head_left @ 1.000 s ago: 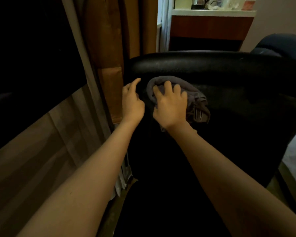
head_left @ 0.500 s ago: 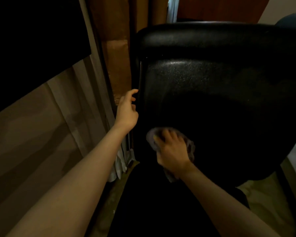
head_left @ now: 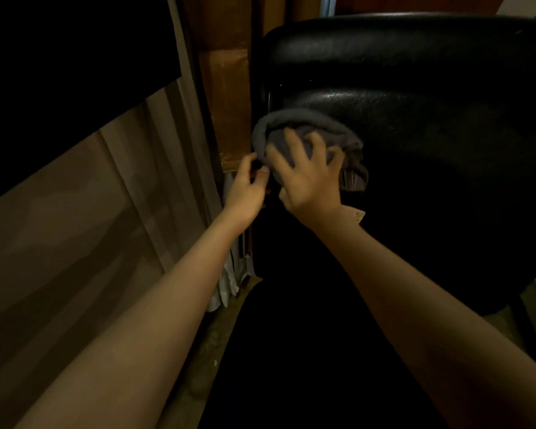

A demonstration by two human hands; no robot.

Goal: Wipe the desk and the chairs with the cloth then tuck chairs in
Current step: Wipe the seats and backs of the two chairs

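The right hand [head_left: 307,181], fingers spread flat, has swept the grey cloth [head_left: 310,123] back up the black chair back [head_left: 415,88] from lower down; the left hand [head_left: 245,190], just beside it, curls round the chair's side edge. Backrest wiping continues; tucking in waits

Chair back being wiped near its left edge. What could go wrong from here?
1. The right hand only presses the bunched cloth with spread fingers, so it might slip free.
2. The wipe is at the edge of the chair, beside the curtain; the cloth could slide off or catch it.
3. The left hand is at that edge, its grip too dark to judge; the chair may shift.
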